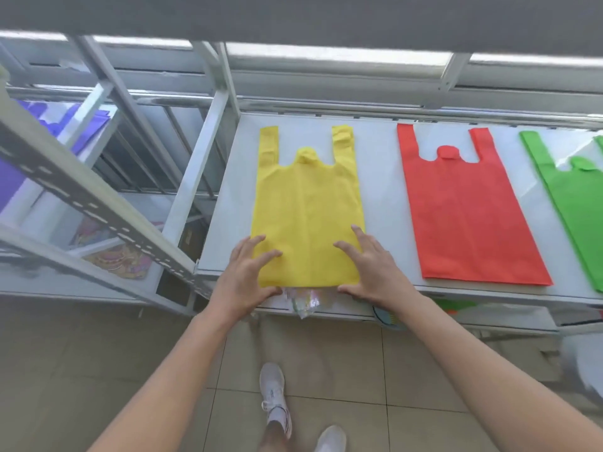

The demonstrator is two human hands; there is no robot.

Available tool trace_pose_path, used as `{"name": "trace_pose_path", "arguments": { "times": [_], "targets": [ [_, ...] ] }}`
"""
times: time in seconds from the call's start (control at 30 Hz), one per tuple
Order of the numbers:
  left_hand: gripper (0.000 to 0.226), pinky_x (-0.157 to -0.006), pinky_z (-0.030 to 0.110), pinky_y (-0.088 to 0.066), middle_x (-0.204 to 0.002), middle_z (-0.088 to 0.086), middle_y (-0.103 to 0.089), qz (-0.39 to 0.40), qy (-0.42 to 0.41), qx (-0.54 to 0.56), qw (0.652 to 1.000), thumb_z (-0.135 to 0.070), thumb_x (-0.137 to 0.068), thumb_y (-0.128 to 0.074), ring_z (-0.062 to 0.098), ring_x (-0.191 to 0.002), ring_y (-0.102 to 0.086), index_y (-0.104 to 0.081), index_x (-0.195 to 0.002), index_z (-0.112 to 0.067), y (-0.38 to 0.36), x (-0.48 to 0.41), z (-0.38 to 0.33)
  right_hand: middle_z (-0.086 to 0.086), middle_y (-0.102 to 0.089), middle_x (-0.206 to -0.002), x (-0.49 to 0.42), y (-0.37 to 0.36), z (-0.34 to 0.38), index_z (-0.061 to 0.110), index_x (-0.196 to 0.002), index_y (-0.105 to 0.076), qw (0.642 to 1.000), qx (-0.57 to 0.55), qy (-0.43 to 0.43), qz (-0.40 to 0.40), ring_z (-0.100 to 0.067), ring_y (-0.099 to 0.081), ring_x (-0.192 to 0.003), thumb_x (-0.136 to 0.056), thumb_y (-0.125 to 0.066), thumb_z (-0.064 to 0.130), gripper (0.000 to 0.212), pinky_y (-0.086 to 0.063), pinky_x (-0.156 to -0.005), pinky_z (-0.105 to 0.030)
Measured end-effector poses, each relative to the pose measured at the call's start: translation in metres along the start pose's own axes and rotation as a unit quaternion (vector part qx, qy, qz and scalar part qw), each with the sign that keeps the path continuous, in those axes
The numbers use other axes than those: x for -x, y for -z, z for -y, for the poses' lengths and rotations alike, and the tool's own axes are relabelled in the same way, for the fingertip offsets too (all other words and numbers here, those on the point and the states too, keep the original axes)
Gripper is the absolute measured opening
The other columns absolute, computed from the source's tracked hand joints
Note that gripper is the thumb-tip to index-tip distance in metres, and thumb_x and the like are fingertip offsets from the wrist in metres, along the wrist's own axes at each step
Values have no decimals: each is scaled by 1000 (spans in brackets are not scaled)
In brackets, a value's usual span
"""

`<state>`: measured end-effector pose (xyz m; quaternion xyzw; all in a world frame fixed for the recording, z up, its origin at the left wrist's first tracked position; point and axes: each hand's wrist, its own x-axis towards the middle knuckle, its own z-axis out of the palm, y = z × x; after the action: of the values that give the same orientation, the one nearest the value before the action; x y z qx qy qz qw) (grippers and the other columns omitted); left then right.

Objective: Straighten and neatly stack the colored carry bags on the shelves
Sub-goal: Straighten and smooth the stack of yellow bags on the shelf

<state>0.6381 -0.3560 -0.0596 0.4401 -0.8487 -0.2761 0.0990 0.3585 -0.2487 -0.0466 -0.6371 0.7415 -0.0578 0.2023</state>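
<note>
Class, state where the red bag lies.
Head view, right of centre: the red bag lies flat on the white shelf, between the yellow bag and green bag.

A plain yellow carry bag [308, 207] lies at the left end of the pale grey-white shelf [385, 197], a plain red carry bag [463, 210] at its middle, a bright green carry bag [574, 197] at its right edge. On the neighbouring rack sit purple bags [81, 125]; below them, a multicoloured swirl-patterned sheet [114, 256]. The floor tiles [98, 353] are beige, the shoes [272, 383] white.
</note>
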Motion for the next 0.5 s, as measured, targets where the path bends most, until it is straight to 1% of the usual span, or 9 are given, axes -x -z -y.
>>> {"name": "trace_pose_path", "arguments": {
  "times": [0.07, 0.13, 0.23, 0.3, 0.4, 0.43, 0.5],
  "targets": [
    [74, -119, 51, -36, -160, -1, -37, -4, 17, 17, 1000, -34, -68, -95, 25, -151, -29, -65, -135, -32, 3, -2, 1, -6, -18, -170, -1, -1, 2, 35, -149, -45, 1000, 24, 5, -5, -39, -22, -153, -77, -82, 56, 84, -35, -117, -55],
    [72, -116, 50, -40, -158, -2, -39, -6, 24, 17, 1000, -33, -68, -95, 24, -148, -34, -66, -134, -30, 7, -5, 3, -5, -27, -167, -2, -2, 5, 34, -145, -51, 999, 44, 16, -10, -41, -28, -150, -80, -78, 58, 75, -38, -114, -54],
    [72, -115, 48, -41, -156, -4, -41, 20, 21, 16, 999, -37, -69, -95, 23, -143, -39, -66, -134, -32, 18, -9, 6, -6, -32, -165, -3, 0, 11, 32, -141, -55, 999, 46, 12, -15, -41, -32, -148, -84, -74, 59, 66, -40, -111, -55],
    [67, -115, 47, -40, -152, -6, -44, 59, 11, -8, 998, -44, -71, -92, 23, -140, -41, -67, -132, -36, 27, -13, 7, -7, -30, -165, -2, 3, 13, 32, -142, -53, 998, 57, 6, -8, -42, -26, -151, -87, -71, 60, 64, -38, -112, -56],
    [42, -113, 48, -40, -150, -4, -48, 90, -4, -47, 995, -46, -84, -82, 26, -137, -44, -73, -124, -35, 37, -21, 4, -8, -27, -166, 0, 6, 12, 32, -142, -51, 996, 85, 28, 1, -40, -12, -156, -82, -73, 63, 71, -33, -114, -58],
    [36, -113, 47, -40, -150, -3, -49, 94, -6, -52, 994, -45, -89, -77, 26, -138, -44, -75, -123, -33, 39, -23, 3, -7, -27, -165, 0, 7, 11, 32, -142, -51, 994, 97, 42, 2, -37, -12, -157, -80, -75, 64, 74, -32, -115, -57],
    [33, -114, 45, -39, -151, 0, -51, 101, -14, -72, 992, -43, -96, -70, 27, -140, -43, -76, -124, -26, 40, -23, 2, -6, -31, -164, 0, 10, 9, 30, -143, -51, 992, 106, 63, 12, -31, -21, -154, -81, -76, 61, 74, -31, -115, -53]
  ]
}}
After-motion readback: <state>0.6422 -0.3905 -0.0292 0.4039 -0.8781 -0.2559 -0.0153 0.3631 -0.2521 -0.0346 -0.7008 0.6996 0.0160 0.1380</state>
